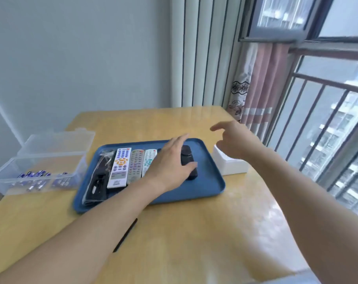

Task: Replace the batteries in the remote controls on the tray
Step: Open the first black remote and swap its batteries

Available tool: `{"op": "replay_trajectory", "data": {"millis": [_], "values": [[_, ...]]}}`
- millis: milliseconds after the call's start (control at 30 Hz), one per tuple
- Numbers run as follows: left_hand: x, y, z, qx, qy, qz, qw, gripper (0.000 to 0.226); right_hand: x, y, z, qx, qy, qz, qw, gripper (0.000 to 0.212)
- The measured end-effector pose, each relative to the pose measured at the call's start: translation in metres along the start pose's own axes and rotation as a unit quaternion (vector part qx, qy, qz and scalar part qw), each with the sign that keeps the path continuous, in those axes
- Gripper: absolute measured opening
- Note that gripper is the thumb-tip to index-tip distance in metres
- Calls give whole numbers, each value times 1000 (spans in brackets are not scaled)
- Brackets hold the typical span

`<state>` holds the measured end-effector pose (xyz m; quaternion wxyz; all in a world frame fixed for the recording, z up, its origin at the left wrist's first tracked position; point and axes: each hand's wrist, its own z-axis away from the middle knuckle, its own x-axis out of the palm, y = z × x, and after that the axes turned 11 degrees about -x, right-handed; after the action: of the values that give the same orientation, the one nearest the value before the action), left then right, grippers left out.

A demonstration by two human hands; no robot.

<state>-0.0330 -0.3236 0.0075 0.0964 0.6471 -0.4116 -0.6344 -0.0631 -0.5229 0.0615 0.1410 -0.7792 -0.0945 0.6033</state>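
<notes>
A blue tray (206, 187) lies on the wooden table with several remote controls side by side. From the left: a black remote in a clear bag (98, 179), a white remote with an orange ring (119, 168), a grey remote (135, 166) and a white-green remote (150, 158). My left hand (170, 162) reaches over the tray and grips a black remote (188, 160), thumb on its near side. My right hand (235, 140) hovers above the tray's right edge, fingers loosely spread, holding nothing.
A clear plastic box (41, 162) with its lid up holds several blue batteries (35, 175) left of the tray. A white box (229, 165) sits right of the tray. A thin black stick (126, 234) lies on the table (204, 232) near me. Window bars stand at the right.
</notes>
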Motion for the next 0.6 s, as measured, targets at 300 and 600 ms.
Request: {"op": "replay_trajectory", "data": {"millis": [300, 600], "values": [[98, 64, -50, 3, -101, -130, 986, 127, 11, 51, 14, -36, -191, 332, 923, 38], [118, 49, -56, -25, -86, -17, 996, 138, 7, 44, 26, -123, -145, 366, 911, 29]]}}
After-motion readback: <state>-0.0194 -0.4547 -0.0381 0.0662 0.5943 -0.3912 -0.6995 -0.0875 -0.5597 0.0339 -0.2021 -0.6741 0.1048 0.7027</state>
